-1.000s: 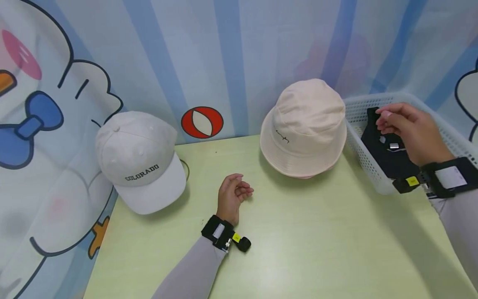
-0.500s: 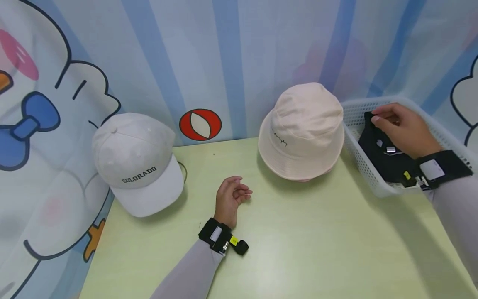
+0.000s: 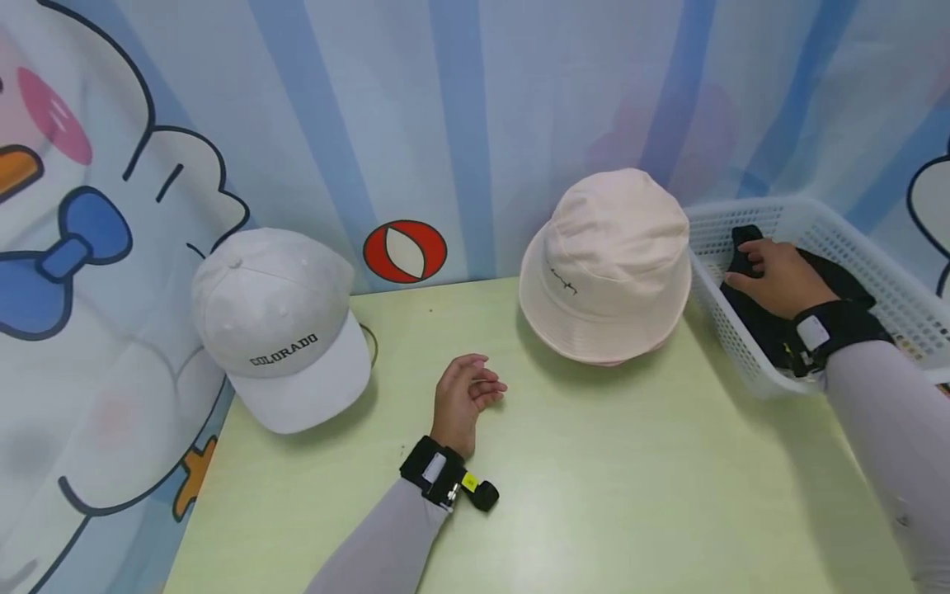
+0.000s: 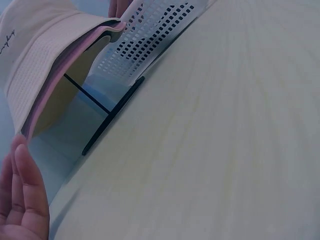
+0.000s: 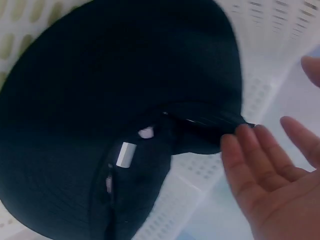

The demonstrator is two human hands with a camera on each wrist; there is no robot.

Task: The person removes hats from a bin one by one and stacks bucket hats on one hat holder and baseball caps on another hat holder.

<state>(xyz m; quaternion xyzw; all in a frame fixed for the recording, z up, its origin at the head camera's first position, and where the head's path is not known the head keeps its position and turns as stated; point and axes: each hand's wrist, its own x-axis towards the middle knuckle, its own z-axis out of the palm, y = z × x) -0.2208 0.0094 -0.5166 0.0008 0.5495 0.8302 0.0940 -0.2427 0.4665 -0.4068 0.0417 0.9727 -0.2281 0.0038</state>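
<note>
In the head view my right hand [image 3: 783, 276] is over a black brimmed hat [image 3: 764, 322] that lies in a white perforated basket [image 3: 731, 351]. In the right wrist view its fingers are nearly straight at the hat's edge, with the thumb apart; I cannot tell whether they touch it. A small silvery piece [image 5: 126, 155] shows on the hat. My left hand [image 3: 460, 404] hovers or rests low over the table's middle, loosely curled and holding nothing. Beyond it a cream bucket hat [image 3: 604, 264] sits raised, with pink and dark brims stacked beneath it.
A white cap [image 3: 278, 322] lettered COLORADO stands at the left on a support, partly seen as a thin ring. Under the bucket hat a black stand [image 4: 112, 115] shows in the left wrist view. A blue striped printed curtain [image 3: 512, 124] backs the pale table [image 3: 594, 478].
My right hand has moved left and down onto the black hat in the basket, and its fingers have spread from a pinched pose. The left hand stays where it was.
</note>
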